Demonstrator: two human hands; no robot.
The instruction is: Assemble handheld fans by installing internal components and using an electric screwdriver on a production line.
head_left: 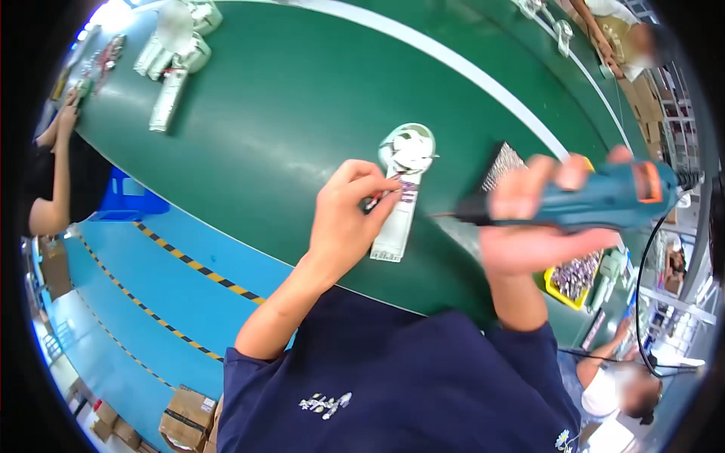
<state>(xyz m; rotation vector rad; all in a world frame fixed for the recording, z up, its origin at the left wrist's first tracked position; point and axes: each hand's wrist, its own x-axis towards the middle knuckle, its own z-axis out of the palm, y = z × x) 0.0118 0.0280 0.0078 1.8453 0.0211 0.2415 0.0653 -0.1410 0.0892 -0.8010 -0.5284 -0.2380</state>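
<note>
A pale housing [393, 235] with a round head and a long handle lies on the green table [272, 113] in front of me. A purple-and-white part is visible in its handle, just below the head. My left hand [343, 215] is closed in a pinch over that part. Something small, dark and red shows under its fingers, too hidden to name. Off to the right, my right hand [521, 226] is wrapped round a teal electric screwdriver [604, 198], blurred by motion. The thin bit points left toward the housing, apart from it.
Beside the screwdriver are a dark tray [489, 167] of small metal pieces and a yellow basket [557, 293] of small parts. More pale housings [168, 102] lie at the far left. A black cable [640, 302] hangs at right. Other people work at the left and right edges.
</note>
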